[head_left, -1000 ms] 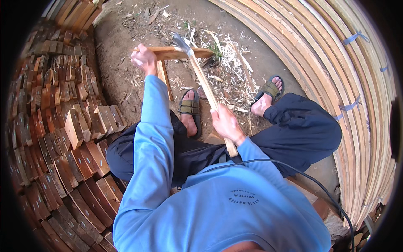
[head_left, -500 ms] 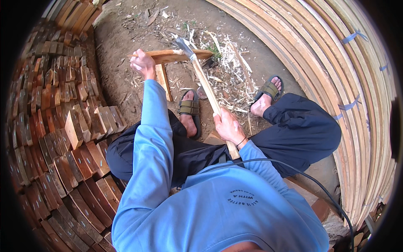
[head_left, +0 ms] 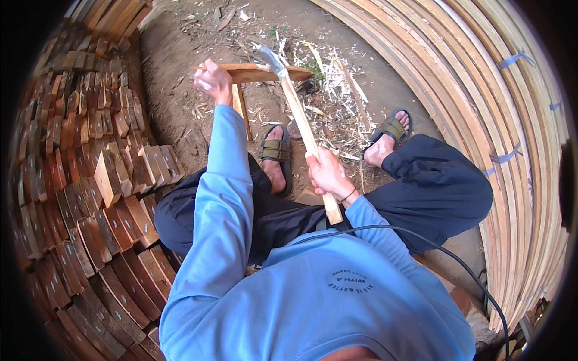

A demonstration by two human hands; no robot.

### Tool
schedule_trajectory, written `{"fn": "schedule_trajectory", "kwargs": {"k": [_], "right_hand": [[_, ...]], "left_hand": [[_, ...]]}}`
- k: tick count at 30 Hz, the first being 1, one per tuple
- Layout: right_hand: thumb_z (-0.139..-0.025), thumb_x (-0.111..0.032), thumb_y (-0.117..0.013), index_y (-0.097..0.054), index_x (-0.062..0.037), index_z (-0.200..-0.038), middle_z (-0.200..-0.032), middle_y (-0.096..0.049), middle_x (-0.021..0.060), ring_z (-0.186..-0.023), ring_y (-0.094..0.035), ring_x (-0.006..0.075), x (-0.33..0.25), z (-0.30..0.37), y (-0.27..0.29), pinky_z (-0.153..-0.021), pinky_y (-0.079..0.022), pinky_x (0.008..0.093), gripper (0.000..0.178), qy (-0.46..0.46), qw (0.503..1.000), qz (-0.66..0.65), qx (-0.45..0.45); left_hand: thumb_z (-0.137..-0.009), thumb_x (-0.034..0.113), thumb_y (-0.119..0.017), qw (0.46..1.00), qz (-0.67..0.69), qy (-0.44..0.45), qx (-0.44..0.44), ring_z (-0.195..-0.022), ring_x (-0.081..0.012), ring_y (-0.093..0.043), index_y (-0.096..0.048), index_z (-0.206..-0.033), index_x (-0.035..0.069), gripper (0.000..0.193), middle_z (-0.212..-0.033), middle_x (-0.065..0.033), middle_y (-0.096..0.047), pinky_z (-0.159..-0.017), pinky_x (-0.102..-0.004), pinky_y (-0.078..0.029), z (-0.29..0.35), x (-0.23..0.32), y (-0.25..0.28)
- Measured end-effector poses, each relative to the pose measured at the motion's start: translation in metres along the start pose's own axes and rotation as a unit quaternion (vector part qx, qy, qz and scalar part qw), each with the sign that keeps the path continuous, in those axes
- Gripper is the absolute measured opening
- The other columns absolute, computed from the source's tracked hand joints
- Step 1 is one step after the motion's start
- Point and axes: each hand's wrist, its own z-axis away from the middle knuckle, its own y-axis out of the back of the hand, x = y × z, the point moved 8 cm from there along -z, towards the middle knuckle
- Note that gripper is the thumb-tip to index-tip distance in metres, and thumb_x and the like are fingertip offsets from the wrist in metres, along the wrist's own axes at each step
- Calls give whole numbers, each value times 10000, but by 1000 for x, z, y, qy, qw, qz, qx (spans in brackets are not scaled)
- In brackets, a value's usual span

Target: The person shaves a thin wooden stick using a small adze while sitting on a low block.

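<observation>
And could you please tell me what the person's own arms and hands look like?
Both sleeves are long, plain and light blue. The left hand and right hand wear no gloves; a thin dark band circles the right wrist. A black cable crosses the right sleeve.

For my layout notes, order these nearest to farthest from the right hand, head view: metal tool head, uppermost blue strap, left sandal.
1. Left sandal, just left of the right hand.
2. Metal tool head, ahead and to the left.
3. Uppermost blue strap, far right on the boards.
</observation>
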Motion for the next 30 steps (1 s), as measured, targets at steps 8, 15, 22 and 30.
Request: {"fn": "schedule_trajectory", "kwargs": {"k": [8, 15, 22, 30], "right_hand": [[-1004, -245, -494, -550, -25, -1007, -669, -606, 145, -436, -611, 222, -1, 15, 9, -413, -489, 385, 227, 236, 955, 138, 115], [-998, -204, -498, -519, -6, -931, -569, -530, 65, -388, -540, 173, -40, -6, 40, -363, -445, 340, 210, 64, 994, 44, 75], [-961, -228, -539, -561, 57, -952, -817, -637, 289, -775, -641, 468, -9, 14, 34, -705, -497, 531, 285, 83, 981, 158, 74], [-973, -219, -527, -534, 45, -951, -714, -616, 238, -597, -635, 371, -11, 8, 14, -594, -516, 478, 266, -15, 996, 85, 5]], "left_hand": [[-804, 293, -441, 998, 37, 45, 13, -677, -491, -623, -643, -734, -128, 472, -743, -352, -638, -729, -547, -453, -5, 0, 5], [-823, 295, -455, 999, 22, 39, -13, -772, -487, -644, -658, -768, -134, 478, -800, -342, -658, -802, -536, -450, -7, 1, -6], [-836, 300, -453, 998, 8, 49, -30, -813, -499, -643, -664, -793, -128, 480, -833, -346, -658, -826, -529, -457, -7, 0, -8], [-825, 291, -454, 999, 20, 41, -13, -772, -478, -646, -667, -775, -106, 452, -787, -318, -663, -778, -523, -460, 2, 19, 0]]}}
